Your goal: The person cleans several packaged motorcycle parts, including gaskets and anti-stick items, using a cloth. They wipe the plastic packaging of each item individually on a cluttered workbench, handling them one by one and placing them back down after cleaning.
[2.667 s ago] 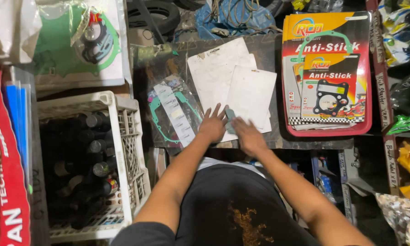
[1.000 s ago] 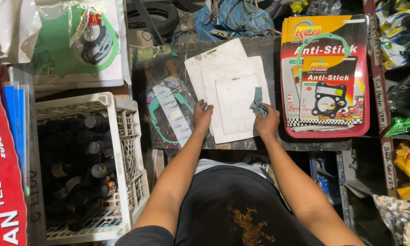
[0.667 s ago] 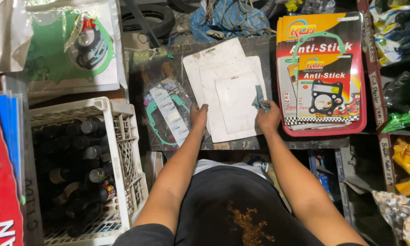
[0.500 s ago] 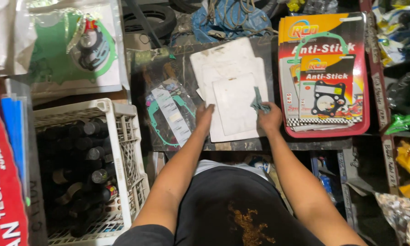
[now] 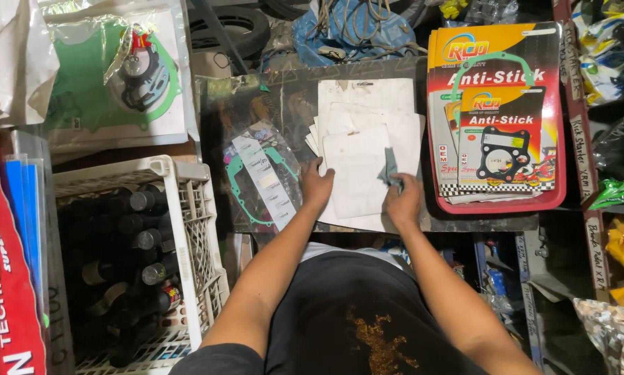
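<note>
The left hand [image 5: 317,186] lies flat, fingers pressed on the left edge of the white sheets [image 5: 367,149] stacked mid-counter [image 5: 485,222]. The right hand [image 5: 402,201] pinches a small grey-blue piece [image 5: 390,167] over the top sheet's right edge. Red gasket packs [image 5: 496,125] lie right; a bottle crate [image 5: 187,208] sits left.

We see a stack of paper sheets [image 5: 367,132] lying in the middle of the tabletop [image 5: 478,223]. Our left hand [image 5: 317,187] rests at the stack's left edge, our right hand [image 5: 403,201] on its lower right part. A bagged gasket [image 5: 262,182] lies left of the stack, gasket packs [image 5: 496,118] right of it. A crate of bottles [image 5: 135,257] stands further left, below the tabletop.
</note>
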